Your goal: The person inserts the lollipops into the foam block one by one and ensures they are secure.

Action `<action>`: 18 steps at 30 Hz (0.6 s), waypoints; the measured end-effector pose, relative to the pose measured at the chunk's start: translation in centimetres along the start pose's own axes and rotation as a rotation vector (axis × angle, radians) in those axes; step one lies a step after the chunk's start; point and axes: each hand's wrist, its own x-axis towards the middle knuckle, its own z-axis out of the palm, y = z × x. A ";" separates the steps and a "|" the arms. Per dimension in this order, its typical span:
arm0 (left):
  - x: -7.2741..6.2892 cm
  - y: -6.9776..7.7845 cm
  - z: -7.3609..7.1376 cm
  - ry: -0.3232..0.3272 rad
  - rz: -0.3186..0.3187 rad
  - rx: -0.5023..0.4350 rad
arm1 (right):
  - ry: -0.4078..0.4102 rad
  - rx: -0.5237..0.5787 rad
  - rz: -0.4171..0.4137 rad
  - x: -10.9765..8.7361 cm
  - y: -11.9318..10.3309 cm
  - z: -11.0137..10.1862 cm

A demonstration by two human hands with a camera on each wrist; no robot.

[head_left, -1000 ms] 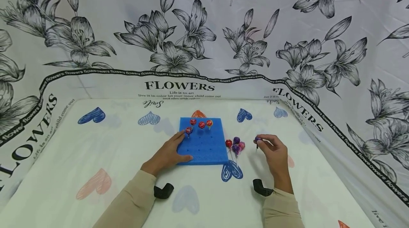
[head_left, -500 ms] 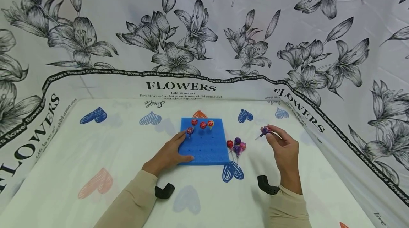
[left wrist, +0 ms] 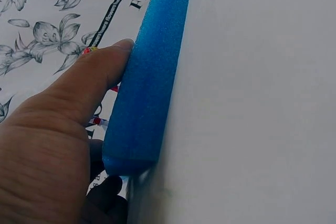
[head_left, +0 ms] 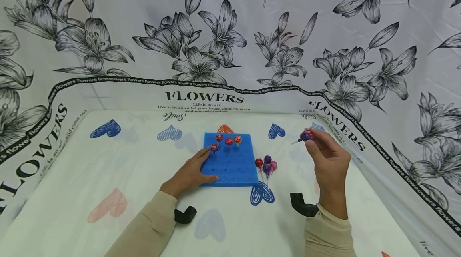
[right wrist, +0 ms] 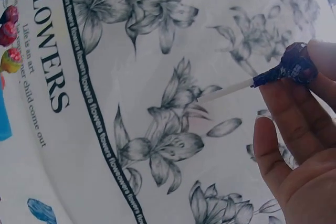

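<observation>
My right hand (head_left: 329, 165), raised over the right side of the table, pinches a purple-wrapped lollipop (head_left: 306, 134) by its candy head. In the right wrist view its white stick (right wrist: 228, 92) points left and slightly down. My left hand (head_left: 189, 173) rests on the left edge of a blue foam block (head_left: 232, 175), fingers stretched along the side and thumb (left wrist: 105, 72) over the front edge. Several lollipops stand in the block's far rows: a red one (head_left: 219, 137) at the back, a yellow-and-red one (head_left: 237, 139) at the right, a purple-red one (head_left: 214, 147) by my left fingertips.
Just right of the block lie several loose lollipops, among them a red one (head_left: 259, 162) and a pink one (head_left: 274, 165). Small holes dot the block's top. A cloth with printed hearts (head_left: 106, 205) covers the table; a flower-print curtain (head_left: 201, 97) hangs behind.
My right hand has lifted and moved right and away with the lollipop, whose stick has swung from pointing down to pointing left. My left hand and the block have stayed put.
</observation>
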 end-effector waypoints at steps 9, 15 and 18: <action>-0.1 -0.2 -0.1 -0.006 0.004 -0.014 | -0.020 0.091 -0.085 1.6 -1.7 2.8; -0.1 -0.4 -0.1 -0.007 0.017 -0.025 | -0.036 0.104 -0.118 2.5 -2.2 4.6; -0.2 -0.4 -0.1 -0.004 0.013 -0.029 | -0.052 0.114 -0.122 2.8 -2.3 5.6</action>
